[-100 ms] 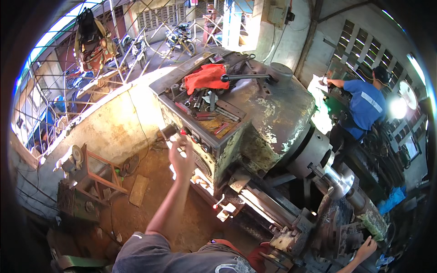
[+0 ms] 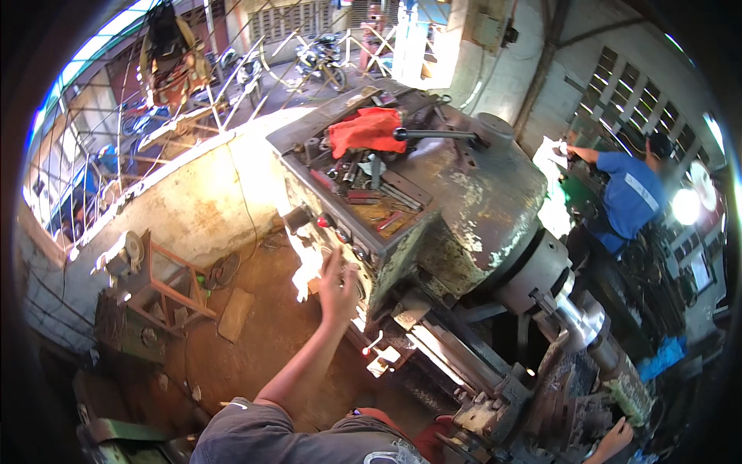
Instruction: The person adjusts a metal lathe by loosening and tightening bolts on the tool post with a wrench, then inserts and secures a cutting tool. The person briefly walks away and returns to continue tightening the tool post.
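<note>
Left hand [image 2: 338, 298] is shifted down and away from red knob [image 2: 323, 221] | knob is mounted up-left of it on headstock [image 2: 479, 201], whose spindle axis is slanted down-right; left is nearer | hands are held apart: left loosely unfurled, grip of right hand [image 2: 616, 441] cannot be told | counted: hands 2, headstock red knob 1, chuck [image 2: 533, 267] 1

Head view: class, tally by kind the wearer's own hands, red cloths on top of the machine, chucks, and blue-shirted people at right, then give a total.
Left hand and right hand: 2
Red cloth: 1
Chuck: 1
Blue-shirted person: 1
Total: 5
</note>
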Demonstrator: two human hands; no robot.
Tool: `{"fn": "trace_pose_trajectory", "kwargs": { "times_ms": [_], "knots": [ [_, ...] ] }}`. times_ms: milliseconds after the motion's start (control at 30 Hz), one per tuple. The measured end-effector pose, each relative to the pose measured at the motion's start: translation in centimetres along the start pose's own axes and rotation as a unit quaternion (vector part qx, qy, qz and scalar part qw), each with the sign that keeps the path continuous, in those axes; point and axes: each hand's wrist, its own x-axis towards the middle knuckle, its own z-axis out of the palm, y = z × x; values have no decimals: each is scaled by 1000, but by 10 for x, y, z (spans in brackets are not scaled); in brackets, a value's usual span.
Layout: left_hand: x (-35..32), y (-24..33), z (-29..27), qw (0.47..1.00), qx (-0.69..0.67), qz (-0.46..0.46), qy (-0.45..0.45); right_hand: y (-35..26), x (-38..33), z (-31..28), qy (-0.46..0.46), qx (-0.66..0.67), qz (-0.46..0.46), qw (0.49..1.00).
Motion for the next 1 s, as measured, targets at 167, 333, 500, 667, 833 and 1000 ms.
{"fn": "trace_pose_trajectory", "kwargs": {
  "times_ms": [167,333,500,667,833,1000],
  "knots": [
    [-1,-11,15,995,10,93,36,-22,-6,-25,153,39,-165,974],
    [12,-16,15,991,-109,29,70,-29,-7,-35,165,54,-193,966],
    [24,-11,20,994,-55,37,85,-12,-6,-15,182,35,-182,966],
    [45,11,-15,1000,15,21,-11,25,1,25,5,-27,27,999],
    [50,61,-45,976,178,29,-122,21,-7,19,50,25,-31,998],
    [57,111,-44,980,76,123,-133,-1,-13,-1,48,72,-35,996]
  ]
}}
